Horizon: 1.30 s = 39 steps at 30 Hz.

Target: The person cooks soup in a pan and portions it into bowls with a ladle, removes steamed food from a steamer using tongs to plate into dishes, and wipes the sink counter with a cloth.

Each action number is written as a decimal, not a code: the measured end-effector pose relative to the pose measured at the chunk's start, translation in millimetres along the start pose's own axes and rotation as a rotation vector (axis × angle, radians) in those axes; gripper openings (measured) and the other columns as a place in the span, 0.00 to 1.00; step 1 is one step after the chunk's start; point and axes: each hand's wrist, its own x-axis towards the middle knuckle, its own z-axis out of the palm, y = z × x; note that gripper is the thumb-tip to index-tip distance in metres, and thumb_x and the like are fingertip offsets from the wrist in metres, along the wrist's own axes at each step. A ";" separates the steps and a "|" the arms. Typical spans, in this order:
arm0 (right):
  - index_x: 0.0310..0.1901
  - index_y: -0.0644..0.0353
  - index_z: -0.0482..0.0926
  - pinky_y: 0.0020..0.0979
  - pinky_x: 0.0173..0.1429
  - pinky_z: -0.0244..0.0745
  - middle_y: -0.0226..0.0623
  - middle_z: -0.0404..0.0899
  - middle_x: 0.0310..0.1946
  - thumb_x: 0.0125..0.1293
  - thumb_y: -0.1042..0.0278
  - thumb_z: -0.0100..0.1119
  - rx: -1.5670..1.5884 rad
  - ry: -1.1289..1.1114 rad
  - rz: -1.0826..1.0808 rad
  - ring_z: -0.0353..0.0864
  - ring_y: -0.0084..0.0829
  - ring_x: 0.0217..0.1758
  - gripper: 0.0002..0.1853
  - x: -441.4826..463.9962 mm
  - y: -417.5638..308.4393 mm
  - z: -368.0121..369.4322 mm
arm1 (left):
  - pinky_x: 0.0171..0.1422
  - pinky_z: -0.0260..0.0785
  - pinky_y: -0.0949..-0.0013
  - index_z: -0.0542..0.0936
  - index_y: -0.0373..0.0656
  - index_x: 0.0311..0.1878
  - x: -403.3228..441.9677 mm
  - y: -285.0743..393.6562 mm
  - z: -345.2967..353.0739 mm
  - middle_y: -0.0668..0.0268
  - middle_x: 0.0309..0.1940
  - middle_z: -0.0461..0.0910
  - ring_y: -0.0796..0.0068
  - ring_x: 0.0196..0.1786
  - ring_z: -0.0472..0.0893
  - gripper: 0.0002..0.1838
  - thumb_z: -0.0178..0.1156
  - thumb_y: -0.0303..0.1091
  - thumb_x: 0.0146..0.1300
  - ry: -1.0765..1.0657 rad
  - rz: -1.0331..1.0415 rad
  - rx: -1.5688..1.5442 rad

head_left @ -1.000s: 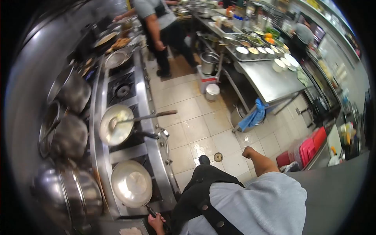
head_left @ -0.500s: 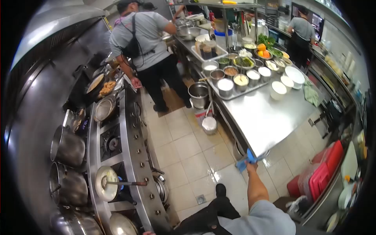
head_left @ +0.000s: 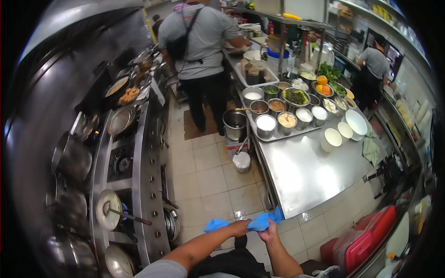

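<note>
A crumpled blue cloth (head_left: 262,221) is stretched between my two hands in front of the steel table's near corner. My left hand (head_left: 239,227) is closed around its middle, and a loose end hangs out to the left. Beside it, my right hand (head_left: 269,232) grips the cloth closer to the table, fingers partly hidden by the fabric. To the left, a frying pan (head_left: 104,217) with pale contents sits on a lit burner, a long-handled utensil (head_left: 132,217) resting in it. The steel table (head_left: 306,171) carries a tray of several metal containers of ingredients.
A co-worker in a grey shirt (head_left: 204,51) stands in the aisle ahead; another person (head_left: 374,65) is at the far right. A pot (head_left: 235,124) and a white-topped container (head_left: 241,162) stand low beside the table. Red bins (head_left: 371,231) are at right, stacked white bowls (head_left: 332,140) on the table.
My left hand has come from the stove side to grip the blue cloth. My right hand has moved it down and left from the table corner. The co-worker ahead has shifted, facing the table.
</note>
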 end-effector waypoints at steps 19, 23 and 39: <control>0.52 0.70 0.70 0.29 0.32 0.78 0.44 0.79 0.30 0.62 0.49 0.57 -2.190 -0.527 0.104 0.83 0.33 0.32 0.29 10.6 137.1 252.3 | 0.47 0.71 0.56 0.77 0.35 0.48 -366.6 -169.7 34.7 0.53 0.43 0.81 0.58 0.44 0.81 0.21 0.47 0.43 0.63 0.585 -1.123 -1.531; 0.56 0.66 0.68 0.34 0.41 0.76 0.46 0.78 0.39 0.57 0.56 0.65 -2.041 -1.057 -0.300 0.81 0.35 0.40 0.30 -8.0 300.4 346.5 | 0.50 0.69 0.53 0.72 0.40 0.54 -426.3 -184.8 9.0 0.57 0.46 0.80 0.59 0.46 0.80 0.24 0.47 0.50 0.66 1.350 -0.877 -1.798; 0.49 0.68 0.67 0.46 0.47 0.74 0.57 0.78 0.34 0.65 0.63 0.49 -2.601 -1.275 -0.214 0.79 0.53 0.40 0.17 -3.8 450.9 392.0 | 0.18 0.63 0.69 0.70 0.50 0.35 -427.1 -233.6 -82.4 0.75 0.14 0.65 0.80 0.12 0.64 0.07 0.57 0.38 0.63 1.536 -0.207 -2.003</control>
